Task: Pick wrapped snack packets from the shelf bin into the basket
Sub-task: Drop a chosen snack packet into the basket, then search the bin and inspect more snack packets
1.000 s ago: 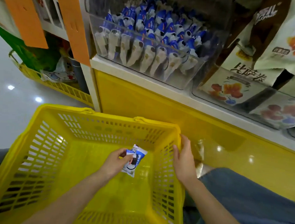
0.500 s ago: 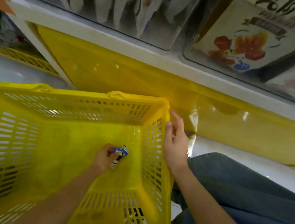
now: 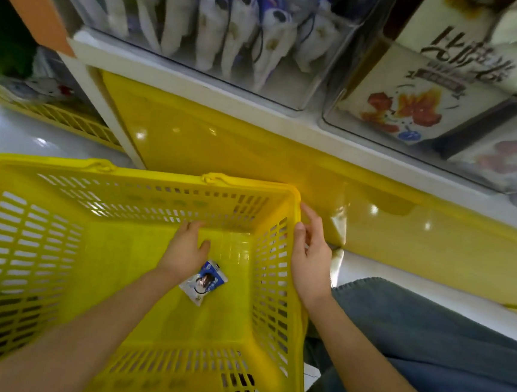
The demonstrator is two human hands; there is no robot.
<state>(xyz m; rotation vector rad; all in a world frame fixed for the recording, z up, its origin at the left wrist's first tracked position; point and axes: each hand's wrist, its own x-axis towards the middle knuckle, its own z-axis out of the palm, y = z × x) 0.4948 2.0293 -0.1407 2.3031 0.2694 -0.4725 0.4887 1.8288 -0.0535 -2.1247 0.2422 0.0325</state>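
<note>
One packet (image 3: 204,281) is lying flat on the floor of the basket (image 3: 159,177), toward its right side, so the placing step is looking finished for this piece and the task is turning back toward the shelf (image 3: 183,76). The left hand (image 3: 185,250) is hovering inside the basket just beyond the packet, palm down, with its fingers spread, relaxed and pointing at the far wall. It is gripping nothing. Its heel is sitting just beside the packet's upper corner, though I cannot tell whether they are touching. The forearm is reaching in over the near rim from the lower left. The right hand (image 3: 311,256) is resting on the basket's right rim near the far corner, thumb lying on the top edge and straight fingers running along the outside, so it is steadying rather than clenching. Above, the clear bin (image 3: 285,85) is holding rows of packets (image 3: 212,26) standing upright, white and blue. By my reading, the next move is calling for the left hand to lift clear of the basket walls and rise to the bin's top, which is out of view. There it should pinch a single packet from the crowded row without dragging its neighbours along, while the right hand steadies the basket. Larger printed bags (image 3: 416,94) are sitting just right of the bin.
</note>
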